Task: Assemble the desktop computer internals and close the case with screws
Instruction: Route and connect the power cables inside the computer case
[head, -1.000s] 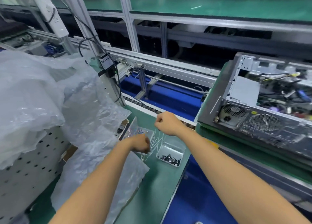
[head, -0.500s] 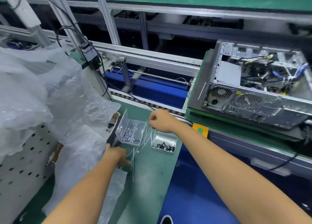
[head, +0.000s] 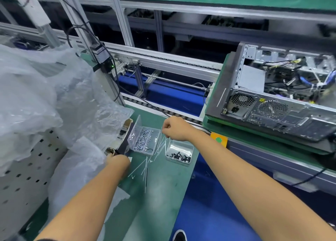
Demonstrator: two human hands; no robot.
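Note:
The open desktop case lies on a green pallet at the right, with cables and drive bays exposed. A clear box of silver screws stands with its lid up on the green bench. Beside it sits a small clear tray of black screws. My right hand hovers over the gap between them, fingers curled, pinching thin white cable ties that hang below it. More cable ties lie loose on the bench. My left hand reaches to a dark object at the bench's left edge; its fingers are hidden.
Crumpled clear plastic sheeting piles up on the left over a white perforated panel. A conveyor rail with aluminium posts runs behind the bench. An orange box with a green button sits under the pallet's corner. Blue flooring lies below.
My left hand has drawn back from the screw box toward the bench's near left edge. My right hand has stayed above the trays with the ties. The view has swung slightly.

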